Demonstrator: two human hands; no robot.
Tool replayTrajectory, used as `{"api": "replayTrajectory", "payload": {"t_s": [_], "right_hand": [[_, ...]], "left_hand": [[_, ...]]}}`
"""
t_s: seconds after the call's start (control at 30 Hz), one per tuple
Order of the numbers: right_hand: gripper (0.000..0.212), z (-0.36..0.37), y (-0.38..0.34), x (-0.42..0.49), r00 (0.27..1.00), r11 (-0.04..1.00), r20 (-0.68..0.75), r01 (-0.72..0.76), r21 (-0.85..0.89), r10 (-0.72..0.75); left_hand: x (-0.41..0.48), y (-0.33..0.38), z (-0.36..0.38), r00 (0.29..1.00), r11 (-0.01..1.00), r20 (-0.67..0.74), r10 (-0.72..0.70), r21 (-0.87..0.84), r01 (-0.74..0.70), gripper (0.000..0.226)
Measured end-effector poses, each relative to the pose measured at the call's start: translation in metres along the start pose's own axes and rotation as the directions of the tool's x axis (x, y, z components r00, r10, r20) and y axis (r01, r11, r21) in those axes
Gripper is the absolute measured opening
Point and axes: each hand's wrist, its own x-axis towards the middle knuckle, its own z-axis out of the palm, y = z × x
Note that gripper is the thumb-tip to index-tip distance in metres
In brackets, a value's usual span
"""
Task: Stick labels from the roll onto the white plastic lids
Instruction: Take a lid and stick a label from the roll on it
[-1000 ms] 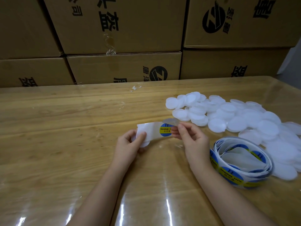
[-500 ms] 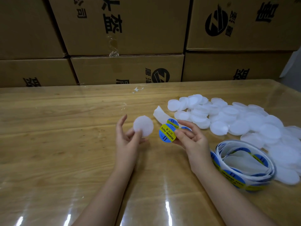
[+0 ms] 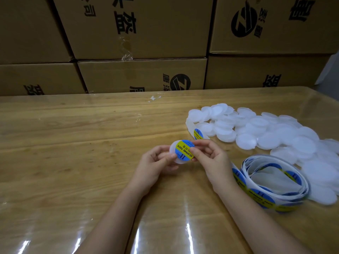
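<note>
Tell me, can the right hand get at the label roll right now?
Probably yes: the label roll lies beside the right wrist, nothing between, though the right hand is busy pinching the label onto the lid.

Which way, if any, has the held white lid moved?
Yes. The lid moved right, toward the label roll, and now sits behind the label.

Dim warm light; overhead glare streaks on glossy table [image 3: 73, 162]; wide-angle edge bowing; slight softness.

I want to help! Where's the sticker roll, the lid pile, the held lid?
sticker roll [image 3: 256, 197], head view, front outer band.
lid pile [image 3: 264, 140], head view, one middle lid.
held lid [image 3: 172, 146], head view, bare white left edge.
</note>
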Motion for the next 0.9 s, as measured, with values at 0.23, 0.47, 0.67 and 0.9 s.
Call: {"api": "replayTrajectory", "payload": {"t_s": [0.23, 0.47, 0.67, 0.9], "right_hand": [[0.018, 0.001, 0.0026, -0.0012, 0.999, 0.997, 0.037, 0.028, -0.067, -0.026], [0.02, 0.0008, 0.0044, -0.0013, 0.997, 0.994, 0.051, 0.054, -0.096, -0.05], [0.024, 0.0007, 0.0074, -0.0003, 0.997, 0.99, 0.052, 0.07, -0.125, -0.064], [0.023, 0.0002, 0.0098, -0.0013, 0.994, 0.976, 0.056, 0.099, -0.192, -0.09]], "left_hand": [[0.0, -0.0004, 0.0014, 1.0, 1.0, 0.021, 0.005, -0.004, -0.005, 0.027], [-0.0008, 0.0001, 0.0022, 1.0, 1.0, 0.019, 0.009, 0.003, -0.009, 0.028], [-0.0006, -0.0002, 0.0028, 1.0, 1.0, 0.001, 0.007, 0.007, -0.007, 0.022], [-0.0009, 0.0001, 0.0032, 1.0, 1.0, 0.002, 0.016, 0.007, -0.016, 0.015]]}}
